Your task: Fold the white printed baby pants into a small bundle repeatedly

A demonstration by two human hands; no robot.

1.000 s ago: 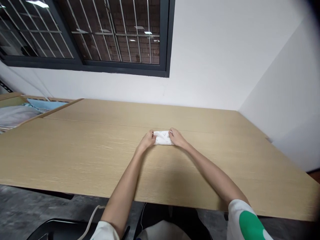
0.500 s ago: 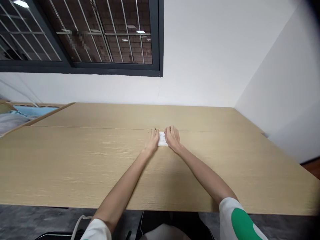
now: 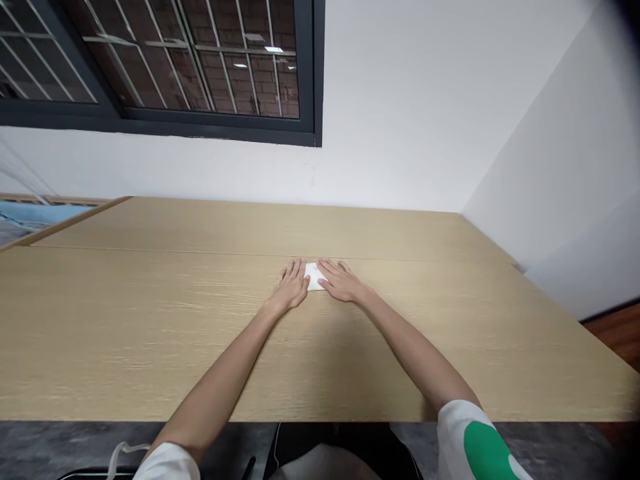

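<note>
A small folded white cloth with a faint print (image 3: 314,277) lies on the light wooden table (image 3: 150,320), mostly covered by my hands. My left hand (image 3: 293,288) lies flat on its left part, fingers stretched out. My right hand (image 3: 339,281) presses flat on its right part, fingers spread and pointing left. Only a small white patch shows between the two hands.
A white wall and a dark-framed barred window (image 3: 200,67) stand behind the table. At the far left is a wooden-edged surface with pale blue fabric (image 3: 30,217). A white partition (image 3: 575,200) closes the right side. Dark floor and a white cable (image 3: 120,450) show below the table's near edge.
The cloth went from a wider strip held at both ends to a smaller packet. My hands came together and now lie flat over it. The view shifted a little to the right.
</note>
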